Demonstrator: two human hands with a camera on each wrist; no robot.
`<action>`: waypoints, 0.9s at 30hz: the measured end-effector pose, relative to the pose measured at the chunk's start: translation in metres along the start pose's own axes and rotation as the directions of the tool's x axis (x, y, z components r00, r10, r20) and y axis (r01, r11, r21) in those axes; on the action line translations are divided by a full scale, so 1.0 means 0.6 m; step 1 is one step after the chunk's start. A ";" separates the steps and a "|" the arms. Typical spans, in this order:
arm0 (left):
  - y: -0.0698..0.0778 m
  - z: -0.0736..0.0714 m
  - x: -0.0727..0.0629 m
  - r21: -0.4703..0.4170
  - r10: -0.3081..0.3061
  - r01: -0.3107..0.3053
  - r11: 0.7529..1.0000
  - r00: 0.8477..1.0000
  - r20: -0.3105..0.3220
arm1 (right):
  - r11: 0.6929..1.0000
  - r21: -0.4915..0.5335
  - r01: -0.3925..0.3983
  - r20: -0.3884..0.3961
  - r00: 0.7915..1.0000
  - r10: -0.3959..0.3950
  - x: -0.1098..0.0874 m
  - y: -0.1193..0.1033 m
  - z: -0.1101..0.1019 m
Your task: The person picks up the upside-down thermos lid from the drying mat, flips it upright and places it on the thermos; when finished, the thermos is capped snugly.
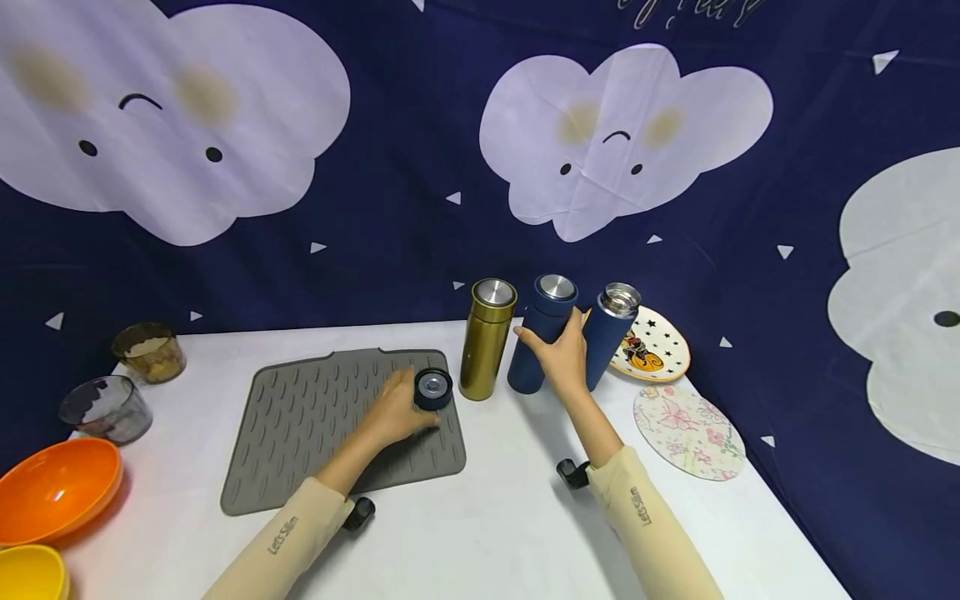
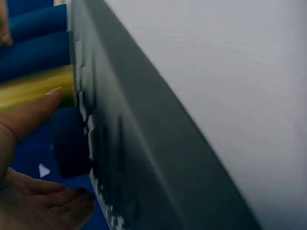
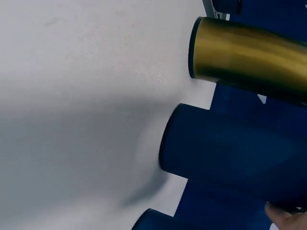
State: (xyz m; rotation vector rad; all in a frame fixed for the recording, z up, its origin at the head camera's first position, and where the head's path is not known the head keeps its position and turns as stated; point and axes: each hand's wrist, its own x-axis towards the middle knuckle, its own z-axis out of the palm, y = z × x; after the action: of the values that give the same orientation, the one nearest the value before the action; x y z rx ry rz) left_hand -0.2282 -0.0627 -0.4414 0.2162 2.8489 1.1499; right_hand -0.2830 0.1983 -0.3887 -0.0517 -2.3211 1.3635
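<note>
A dark round bottle lid [image 1: 432,389] sits on the ribbed grey drying mat [image 1: 300,425]. Around it my left hand [image 1: 396,410] is spread; in the left wrist view, thumb and fingers stand on either side of the lid [image 2: 72,148], with a gap showing. My right hand [image 1: 562,360] grips the middle dark-blue thermos bottle [image 1: 553,312], which has a steel-topped lid. Its lower body [image 3: 225,148] fills much of the right wrist view. To its left stands a gold thermos [image 1: 486,350]. An uncapped blue thermos [image 1: 609,337], steel neck showing, is at its right.
A patterned plate [image 1: 660,354] and a round floral mat [image 1: 690,433] lie at the right. Along the left edge are two smoky glasses, one amber [image 1: 153,358] and one grey [image 1: 112,412], an orange bowl [image 1: 60,492] and a yellow bowl [image 1: 30,575].
</note>
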 end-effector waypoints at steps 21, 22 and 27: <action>0.065 -0.012 -0.069 -0.146 0.230 -0.285 0.947 0.923 -0.307 | 0.895 0.414 -0.165 0.353 0.935 0.009 -0.177 -0.044 -0.004; 0.072 -0.013 -0.079 -0.156 0.253 -0.315 0.936 0.912 -0.323 | 0.866 0.443 -0.230 0.445 0.895 0.010 -0.181 -0.048 -0.003; 0.090 -0.013 -0.112 -0.180 0.326 -0.409 0.895 0.873 -0.362 | 0.722 0.511 -0.466 0.714 0.698 -0.056 -0.196 -0.062 0.002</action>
State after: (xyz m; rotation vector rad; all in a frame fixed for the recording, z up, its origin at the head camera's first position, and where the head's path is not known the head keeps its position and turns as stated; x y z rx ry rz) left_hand -0.1570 -0.0402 -0.3980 0.6410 2.9715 1.7585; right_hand -0.1703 0.1487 -0.3999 0.5102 -2.2026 2.6600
